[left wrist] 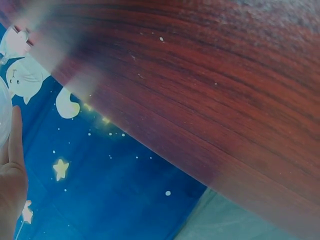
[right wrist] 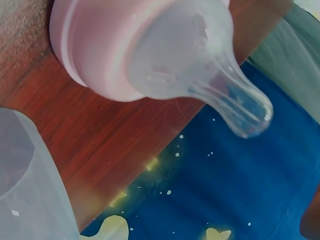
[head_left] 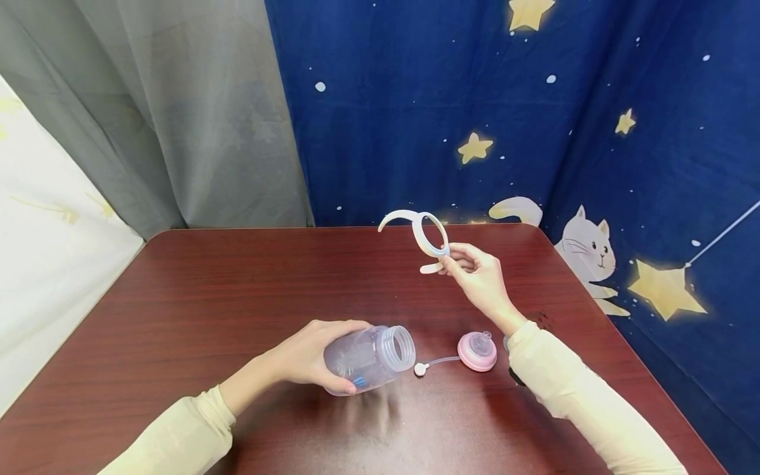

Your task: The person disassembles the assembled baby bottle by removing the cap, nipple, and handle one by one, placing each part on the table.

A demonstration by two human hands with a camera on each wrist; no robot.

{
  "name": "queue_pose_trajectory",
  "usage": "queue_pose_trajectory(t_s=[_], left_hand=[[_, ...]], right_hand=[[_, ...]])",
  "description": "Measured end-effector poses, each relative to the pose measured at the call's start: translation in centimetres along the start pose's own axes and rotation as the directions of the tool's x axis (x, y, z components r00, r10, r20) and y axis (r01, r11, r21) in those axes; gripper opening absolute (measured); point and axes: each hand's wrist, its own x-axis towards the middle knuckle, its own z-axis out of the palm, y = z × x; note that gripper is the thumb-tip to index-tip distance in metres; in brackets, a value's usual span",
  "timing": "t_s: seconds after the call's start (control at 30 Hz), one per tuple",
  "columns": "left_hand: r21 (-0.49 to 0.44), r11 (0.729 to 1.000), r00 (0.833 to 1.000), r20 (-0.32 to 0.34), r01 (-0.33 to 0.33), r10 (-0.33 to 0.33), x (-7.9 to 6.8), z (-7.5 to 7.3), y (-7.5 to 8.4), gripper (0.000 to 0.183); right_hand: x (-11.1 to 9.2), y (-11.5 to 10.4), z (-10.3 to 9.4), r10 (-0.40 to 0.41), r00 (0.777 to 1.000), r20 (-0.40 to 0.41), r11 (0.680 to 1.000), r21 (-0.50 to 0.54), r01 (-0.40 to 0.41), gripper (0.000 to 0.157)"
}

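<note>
My left hand (head_left: 317, 353) grips a clear baby bottle (head_left: 368, 363), which lies tilted with its uncovered threaded mouth to the right. Farther back, my right hand (head_left: 477, 274) pinches a white bottle handle (head_left: 430, 234), a ring with two curved arms, above the table. Between the bottle and my right sleeve sits a pink collar with a clear nipple (head_left: 477, 349). From it a thin straw (head_left: 444, 359) runs left to a white weighted end (head_left: 421, 369). The right wrist view shows the nipple (right wrist: 200, 55) up close. Only the bottle's edge (left wrist: 4, 115) appears in the left wrist view.
A translucent dome-shaped cover (right wrist: 35, 185) stands near the pink collar; my right sleeve (head_left: 570, 382) mostly hides it in the head view. The reddish-brown table (head_left: 237, 284) ends at a blue star-patterned curtain (head_left: 386, 119) and a grey curtain (head_left: 220, 119).
</note>
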Motion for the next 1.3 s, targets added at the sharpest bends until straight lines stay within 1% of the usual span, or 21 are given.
queue_pose_trajectory(t_s=[0.03,0.07,0.1,0.27,0.43,0.6,0.7,0.83,0.97,1.03,1.2,1.3], left_hand=[[0.001,1.000,1.000,0.000,0.003,-0.003,0.0,0.0,0.0,0.074],[0.003,1.000,1.000,0.000,0.007,-0.007,0.0,0.0,0.0,0.074],[0.004,1.000,1.000,-0.001,0.011,-0.011,0.0,0.0,0.0,0.074],[0.003,1.000,1.000,-0.003,0.012,-0.012,0.0,0.0,0.1,0.075],[0.004,1.000,1.000,0.000,-0.001,0.001,0.1,0.0,0.0,0.074],[0.000,1.000,1.000,0.002,-0.010,0.010,0.2,0.1,0.0,0.073],[0.000,1.000,1.000,0.002,-0.007,0.007,0.2,0.1,0.0,0.073],[0.003,1.000,1.000,0.003,-0.007,0.007,0.2,0.1,-0.1,0.073],[0.003,1.000,1.000,0.002,-0.012,0.012,0.1,0.1,-0.1,0.073],[0.002,1.000,1.000,0.002,-0.011,0.011,0.1,0.1,-0.1,0.073],[0.005,1.000,1.000,0.000,-0.003,0.003,0.2,0.1,0.0,0.075],[0.012,1.000,1.000,-0.004,-0.003,0.003,0.2,0.2,0.0,0.075]], right_hand=[[0.0,-0.1,0.1,0.009,1.000,0.007,1.000,-0.015,-0.008,0.022],[0.0,-1.1,0.2,0.031,0.999,0.012,0.998,-0.048,-0.030,0.021],[0.0,-1.6,0.4,0.042,0.999,0.019,0.997,-0.064,-0.040,0.021],[0.1,-3.3,1.0,0.090,0.996,0.027,0.991,-0.104,-0.087,0.020],[0.1,-2.5,1.3,0.106,0.994,0.033,0.984,-0.149,-0.100,0.020],[-0.1,-1.9,1.5,0.169,0.985,0.039,0.969,-0.188,-0.159,0.019],[-0.2,-1.4,1.6,0.194,0.980,0.050,0.961,-0.211,-0.179,0.020],[-0.4,0.5,1.4,0.231,0.971,0.059,0.953,-0.215,-0.214,0.023],[-0.6,2.3,1.3,0.273,0.960,0.069,0.943,-0.214,-0.253,0.025],[-0.8,2.6,1.4,0.293,0.953,0.075,0.938,-0.217,-0.271,0.025],[-1.0,3.2,1.8,0.359,0.929,0.093,0.917,-0.221,-0.332,0.024],[-1.2,3.6,2.0,0.382,0.917,0.111,0.910,-0.217,-0.353,0.024]])
